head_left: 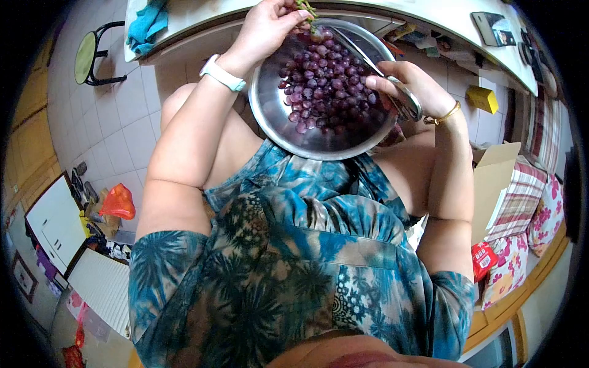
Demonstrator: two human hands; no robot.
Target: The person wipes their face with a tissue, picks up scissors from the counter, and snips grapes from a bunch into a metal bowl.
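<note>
On my lap rests a wide stainless steel bowl point(270, 126) with many loose purple grapes point(328, 83) inside. My left hand point(274, 26), with a pale watch on its wrist, is closed around a green grape stem point(305, 8) over the bowl's far rim; a few grapes hang close below it. My right hand point(416, 86) grips a pair of metal scissors point(405, 101) at the bowl's right side. The scissor blades point up and left, over the grapes toward the stem. Whether the blades are apart is hard to make out.
A white table point(196, 15) runs along the far side, bearing a teal cloth point(147, 27) and a phone point(494, 29). A stool point(89, 56) stands at the left. To the right are a yellow box point(482, 99), an open cardboard box point(494, 184) and a cushioned seat point(518, 199).
</note>
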